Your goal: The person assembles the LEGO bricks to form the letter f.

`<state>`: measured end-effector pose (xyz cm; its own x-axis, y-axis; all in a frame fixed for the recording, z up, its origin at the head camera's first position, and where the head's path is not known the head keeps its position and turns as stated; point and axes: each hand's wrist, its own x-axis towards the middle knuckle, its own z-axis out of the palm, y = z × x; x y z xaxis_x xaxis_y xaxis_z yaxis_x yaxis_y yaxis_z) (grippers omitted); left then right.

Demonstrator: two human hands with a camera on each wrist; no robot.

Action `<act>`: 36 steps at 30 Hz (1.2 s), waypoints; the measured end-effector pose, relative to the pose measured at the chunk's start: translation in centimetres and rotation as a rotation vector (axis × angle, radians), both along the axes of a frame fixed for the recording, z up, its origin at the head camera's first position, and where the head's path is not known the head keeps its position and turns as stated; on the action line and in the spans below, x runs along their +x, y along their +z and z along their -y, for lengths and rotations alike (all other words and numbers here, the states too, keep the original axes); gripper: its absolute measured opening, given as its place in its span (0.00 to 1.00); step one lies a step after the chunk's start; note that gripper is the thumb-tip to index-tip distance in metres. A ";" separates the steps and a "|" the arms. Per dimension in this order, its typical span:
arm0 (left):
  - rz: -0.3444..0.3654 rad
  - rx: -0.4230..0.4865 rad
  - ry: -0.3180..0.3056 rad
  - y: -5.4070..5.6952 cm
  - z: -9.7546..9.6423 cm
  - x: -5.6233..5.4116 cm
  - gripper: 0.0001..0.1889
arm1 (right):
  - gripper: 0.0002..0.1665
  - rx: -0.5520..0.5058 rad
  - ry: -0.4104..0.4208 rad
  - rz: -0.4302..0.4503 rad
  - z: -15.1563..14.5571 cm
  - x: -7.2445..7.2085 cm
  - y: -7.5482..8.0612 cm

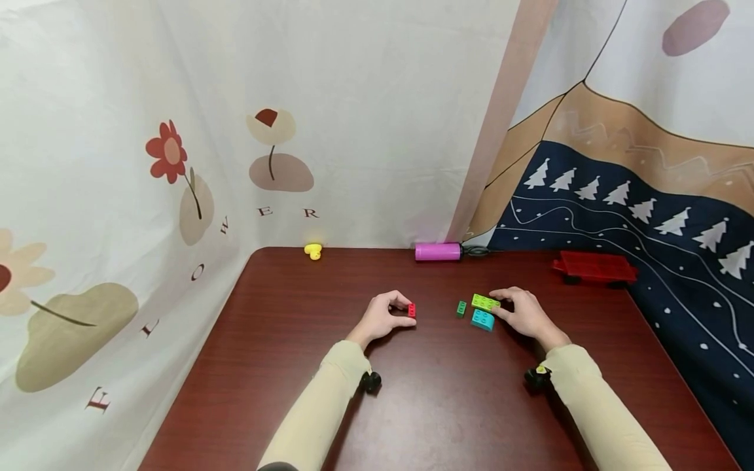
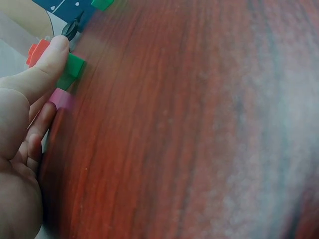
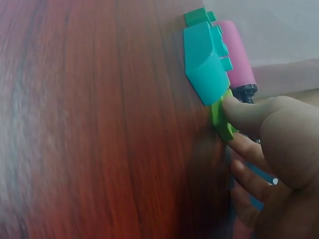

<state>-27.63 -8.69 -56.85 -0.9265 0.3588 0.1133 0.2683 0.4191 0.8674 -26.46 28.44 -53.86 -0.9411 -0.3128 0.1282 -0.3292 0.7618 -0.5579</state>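
Observation:
My left hand (image 1: 381, 316) pinches a small red toy brick (image 1: 412, 310) between thumb and fingers, close over the table. In the left wrist view the thumb partly hides the red brick (image 2: 39, 52). On the right side, my right hand (image 1: 524, 315) holds the right end of a lime green brick (image 1: 485, 302) with thumb and fingertips. A turquoise brick (image 1: 482, 320) with a curved end sits just in front of the lime one. To their left is a small dark green brick (image 1: 461, 309). The right wrist view shows the turquoise brick (image 3: 204, 62) covering part of the lime piece.
Along the back edge of the dark red wooden table (image 1: 436, 399) lie a yellow toy (image 1: 313, 251) and a purple cylinder (image 1: 438, 252) with a black end. A red toy wagon (image 1: 596, 267) stands at the back right corner. Printed cloth hangs behind and beside the table.

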 end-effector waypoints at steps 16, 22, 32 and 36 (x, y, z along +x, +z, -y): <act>0.000 0.007 -0.004 -0.2 0.1 0.0 0.18 | 0.23 0.008 -0.039 -0.016 1.5 -0.5 -0.9; -0.008 0.010 -0.003 -0.2 0.1 0.0 0.18 | 0.21 0.011 -0.080 0.009 1.7 -0.5 -1.1; -0.009 0.002 0.000 -0.1 0.0 0.1 0.18 | 0.21 0.007 -0.042 -0.024 1.2 -0.8 -0.7; -0.005 -0.001 0.005 -0.2 0.0 0.0 0.18 | 0.22 -0.020 -0.068 -0.036 1.2 -0.8 -0.4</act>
<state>-27.63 -8.66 -57.04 -0.9275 0.3547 0.1180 0.2712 0.4212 0.8655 -27.21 27.24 -54.28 -0.9547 -0.2458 0.1677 -0.2974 0.7718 -0.5621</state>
